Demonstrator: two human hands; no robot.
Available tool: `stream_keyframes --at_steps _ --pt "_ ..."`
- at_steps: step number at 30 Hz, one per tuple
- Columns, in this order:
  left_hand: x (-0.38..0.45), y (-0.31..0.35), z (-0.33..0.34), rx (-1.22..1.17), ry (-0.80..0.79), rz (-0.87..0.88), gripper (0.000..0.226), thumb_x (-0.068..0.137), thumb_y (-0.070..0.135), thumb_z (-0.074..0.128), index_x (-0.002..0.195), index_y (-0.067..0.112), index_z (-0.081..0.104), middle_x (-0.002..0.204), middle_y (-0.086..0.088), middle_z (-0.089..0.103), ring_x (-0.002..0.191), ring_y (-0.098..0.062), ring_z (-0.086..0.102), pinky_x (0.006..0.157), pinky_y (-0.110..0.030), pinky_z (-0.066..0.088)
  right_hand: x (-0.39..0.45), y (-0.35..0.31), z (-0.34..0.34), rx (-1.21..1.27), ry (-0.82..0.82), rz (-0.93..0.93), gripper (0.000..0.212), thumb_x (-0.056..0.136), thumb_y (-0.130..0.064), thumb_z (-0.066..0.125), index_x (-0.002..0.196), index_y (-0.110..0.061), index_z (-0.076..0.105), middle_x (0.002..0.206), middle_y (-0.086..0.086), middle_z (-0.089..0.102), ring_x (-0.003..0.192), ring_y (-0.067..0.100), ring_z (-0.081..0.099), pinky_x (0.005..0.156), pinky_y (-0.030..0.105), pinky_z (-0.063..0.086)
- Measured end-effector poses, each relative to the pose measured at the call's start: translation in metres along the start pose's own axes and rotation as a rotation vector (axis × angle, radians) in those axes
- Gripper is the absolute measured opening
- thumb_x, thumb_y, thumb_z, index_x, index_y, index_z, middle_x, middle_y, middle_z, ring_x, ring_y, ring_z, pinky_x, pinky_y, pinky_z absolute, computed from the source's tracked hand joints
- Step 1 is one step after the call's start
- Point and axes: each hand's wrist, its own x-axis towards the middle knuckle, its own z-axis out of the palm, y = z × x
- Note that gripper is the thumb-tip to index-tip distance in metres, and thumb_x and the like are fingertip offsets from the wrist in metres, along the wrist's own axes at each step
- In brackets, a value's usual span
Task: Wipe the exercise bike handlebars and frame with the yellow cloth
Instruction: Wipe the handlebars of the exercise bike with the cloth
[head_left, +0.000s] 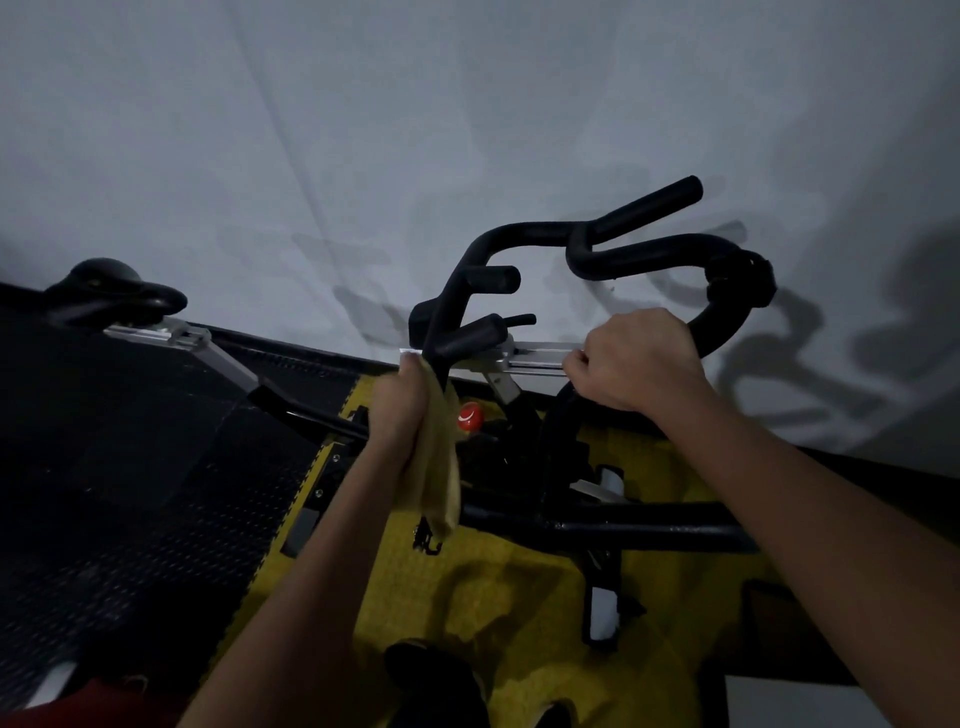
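Handlebars are gripped by the right hand; the yellow cloth is clutched against them by the left hand

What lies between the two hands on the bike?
In the head view, the silver slide rail spans between the left hand, gripping the yellow cloth, and the right hand; the red knob sits below.

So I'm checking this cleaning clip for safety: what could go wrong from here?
The yellow cloth hangs long from the left hand beside the red knob and frame; its tail could snag there. The right hand grips next to the silver slide rail, so fingers might get pinched if the handlebars shift.
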Motion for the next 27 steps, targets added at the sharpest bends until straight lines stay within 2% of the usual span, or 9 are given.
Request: stream_keyframes --at_steps 3,6,9,13,16,19,24,27 --pt "0.013 0.031 0.015 0.189 0.119 0.163 0.052 0.107 0.041 0.025 0.067 0.015 0.047 0.067 -0.001 0.050 0.058 -0.010 0.045 0.047 -0.022 0.032 0.000 0.000 0.001 -0.020 0.008 0.010 0.054 0.096 -0.042 0.025 0.059 -0.013 0.051 0.058 0.002 0.052 0.052 0.018 0.047 0.053 0.027 0.035" --pt "0.014 0.034 0.019 0.251 0.176 0.247 0.056 0.107 0.044 0.019 0.078 0.011 0.054 0.073 -0.008 0.059 0.060 -0.013 0.053 0.046 -0.024 0.034 0.000 -0.001 0.001 -0.026 0.000 0.016 0.054 0.096 -0.042 0.025 0.059 -0.013 0.053 0.058 0.002 0.053 0.051 0.018 0.047 0.052 0.026 0.036" --pt "-0.002 0.021 0.016 0.414 0.191 0.405 0.045 0.107 0.041 0.017 0.085 0.014 0.046 0.067 -0.005 0.055 0.053 -0.012 0.049 0.035 -0.017 0.030 -0.001 -0.002 0.000 -0.030 -0.004 0.019 0.055 0.096 -0.042 0.024 0.062 -0.014 0.056 0.059 0.002 0.054 0.052 0.018 0.049 0.052 0.026 0.037" --pt "-0.030 -0.014 0.007 0.372 0.217 0.371 0.056 0.104 0.056 0.023 0.083 0.013 0.053 0.064 -0.003 0.057 0.051 -0.015 0.056 0.041 -0.022 0.036 -0.002 -0.003 0.002 -0.022 0.008 0.030 0.055 0.097 -0.043 0.024 0.059 -0.014 0.052 0.059 0.002 0.053 0.051 0.017 0.046 0.051 0.025 0.031" --pt "-0.047 -0.043 -0.001 0.310 0.155 0.352 0.050 0.104 0.053 0.030 0.092 0.011 0.054 0.066 -0.001 0.058 0.046 -0.006 0.053 0.034 -0.012 0.034 -0.002 -0.003 0.000 -0.020 0.021 0.034 0.055 0.098 -0.042 0.025 0.055 -0.014 0.047 0.057 0.001 0.052 0.050 0.017 0.045 0.051 0.025 0.032" --pt "-0.053 -0.061 -0.004 0.305 0.120 0.334 0.045 0.104 0.051 0.035 0.103 0.009 0.051 0.068 0.000 0.060 0.049 -0.007 0.053 0.035 -0.011 0.032 -0.002 -0.003 0.000 0.000 0.020 0.036 0.055 0.098 -0.042 0.025 0.055 -0.015 0.046 0.058 0.001 0.051 0.050 0.017 0.044 0.051 0.025 0.031" --pt "-0.034 -0.043 0.000 0.292 0.134 0.375 0.044 0.104 0.051 0.035 0.102 0.010 0.052 0.068 0.000 0.060 0.047 -0.009 0.051 0.034 -0.013 0.032 -0.002 -0.005 -0.001 0.009 0.029 0.039 0.054 0.097 -0.043 0.025 0.055 -0.016 0.045 0.058 0.000 0.052 0.051 0.016 0.043 0.052 0.026 0.033" --pt "-0.014 -0.013 0.006 0.307 0.151 0.382 0.045 0.106 0.050 0.027 0.101 0.013 0.052 0.070 0.001 0.059 0.051 -0.009 0.052 0.038 -0.016 0.035 -0.004 -0.007 -0.001 -0.012 0.035 0.034 0.055 0.097 -0.043 0.025 0.055 -0.015 0.046 0.057 0.001 0.051 0.048 0.016 0.043 0.049 0.024 0.031"
